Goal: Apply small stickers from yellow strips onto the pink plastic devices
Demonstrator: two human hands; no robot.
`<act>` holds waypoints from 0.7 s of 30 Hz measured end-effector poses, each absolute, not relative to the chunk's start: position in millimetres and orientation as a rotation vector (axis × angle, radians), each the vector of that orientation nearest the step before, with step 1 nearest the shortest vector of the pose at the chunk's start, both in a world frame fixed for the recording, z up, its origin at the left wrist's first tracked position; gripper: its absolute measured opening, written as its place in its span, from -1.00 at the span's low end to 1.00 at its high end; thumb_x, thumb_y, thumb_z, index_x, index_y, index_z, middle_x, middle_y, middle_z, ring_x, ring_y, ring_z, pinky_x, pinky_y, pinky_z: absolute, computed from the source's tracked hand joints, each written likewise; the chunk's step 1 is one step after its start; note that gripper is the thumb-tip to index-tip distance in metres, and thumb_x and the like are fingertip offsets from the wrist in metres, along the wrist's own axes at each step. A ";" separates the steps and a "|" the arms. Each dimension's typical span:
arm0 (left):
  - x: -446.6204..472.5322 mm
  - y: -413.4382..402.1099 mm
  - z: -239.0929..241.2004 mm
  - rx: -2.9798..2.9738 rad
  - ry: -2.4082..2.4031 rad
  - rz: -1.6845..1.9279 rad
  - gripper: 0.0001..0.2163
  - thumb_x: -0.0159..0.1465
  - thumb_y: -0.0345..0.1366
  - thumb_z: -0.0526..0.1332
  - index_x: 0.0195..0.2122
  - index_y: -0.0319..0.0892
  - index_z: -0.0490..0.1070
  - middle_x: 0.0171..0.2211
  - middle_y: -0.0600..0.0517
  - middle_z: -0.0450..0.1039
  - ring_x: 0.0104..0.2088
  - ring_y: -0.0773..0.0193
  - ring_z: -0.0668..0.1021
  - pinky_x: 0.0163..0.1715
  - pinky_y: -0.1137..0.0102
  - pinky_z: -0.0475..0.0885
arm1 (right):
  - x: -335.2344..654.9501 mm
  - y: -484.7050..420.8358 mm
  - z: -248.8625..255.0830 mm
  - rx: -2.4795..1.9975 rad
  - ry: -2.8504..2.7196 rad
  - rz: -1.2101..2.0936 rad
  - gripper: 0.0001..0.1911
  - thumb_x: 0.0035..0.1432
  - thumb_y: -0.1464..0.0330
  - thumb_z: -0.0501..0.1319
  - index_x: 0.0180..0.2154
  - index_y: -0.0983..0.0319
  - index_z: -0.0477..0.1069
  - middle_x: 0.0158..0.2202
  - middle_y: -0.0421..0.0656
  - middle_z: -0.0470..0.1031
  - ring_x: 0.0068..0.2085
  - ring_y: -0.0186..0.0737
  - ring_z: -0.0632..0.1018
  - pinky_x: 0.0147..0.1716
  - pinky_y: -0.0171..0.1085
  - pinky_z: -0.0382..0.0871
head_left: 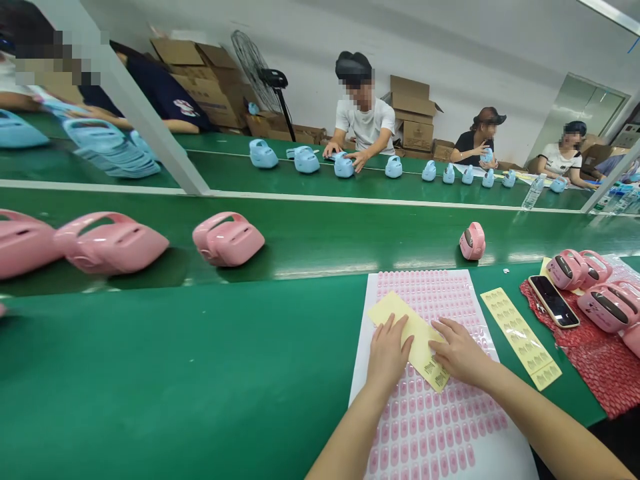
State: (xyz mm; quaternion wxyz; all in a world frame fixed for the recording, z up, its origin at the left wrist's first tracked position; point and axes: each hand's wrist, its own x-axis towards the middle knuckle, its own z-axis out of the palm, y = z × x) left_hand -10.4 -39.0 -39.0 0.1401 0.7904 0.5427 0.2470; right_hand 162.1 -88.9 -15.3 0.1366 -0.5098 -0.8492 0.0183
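Observation:
A pale yellow sticker strip (410, 320) lies aslant over a white sheet (440, 413) covered with rows of small pink oval stickers. On the strip's left part rest the fingers of my left hand (389, 353), stretched out, with the thumb apart. My right hand (463, 350) touches the strip's right edge with its fingers spread. Small dark print shows at the strip's lower end, close to my right thumb. Whether a fingertip pinches the strip's edge is hard to see. Another yellow sticker strip (520, 337) lies right of the sheet.
On the right, a phone (554, 301) and pink handled casings (607, 307) lie on red bubble wrap (585, 367). More pink casings (227, 240) stand on the green belt (350, 233) ahead. Beyond a white rail, several people sit by blue casings (263, 155). A slanted post (145, 100) rises left.

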 end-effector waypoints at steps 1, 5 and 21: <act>-10.3 -38.5 -38.4 2.282 1.568 0.701 -0.66 0.18 -0.33 0.05 -0.01 -0.23 0.29 0.01 -0.11 0.36 0.09 0.09 0.30 0.06 0.16 0.19 | 161.7 -88.8 -16.9 -1.460 -2.445 0.044 -0.79 0.02 0.48 0.18 -0.23 0.26 0.44 0.00 0.07 0.35 0.06 0.08 0.30 -0.04 0.02 0.26; -10.4 -36.6 -36.7 2.277 1.562 0.673 -0.67 0.18 -0.35 0.05 -0.01 -0.22 0.29 0.01 -0.11 0.36 0.10 0.09 0.29 0.07 0.17 0.18 | 161.7 -85.8 -17.1 -1.446 -2.329 0.125 -0.87 0.00 0.53 0.17 -0.37 0.23 0.43 -0.17 0.00 0.42 -0.04 -0.02 0.37 -0.11 -0.04 0.33; -8.7 -41.1 -27.0 2.248 1.556 0.658 -0.68 0.18 -0.36 0.07 -0.01 -0.19 0.29 0.01 -0.10 0.36 0.11 0.11 0.28 0.07 0.16 0.16 | 157.0 -79.9 -3.7 -1.684 -1.929 0.565 -0.88 -0.02 0.52 0.13 -0.48 0.21 0.39 -0.31 -0.08 0.35 -0.20 -0.11 0.40 -0.16 -0.08 0.32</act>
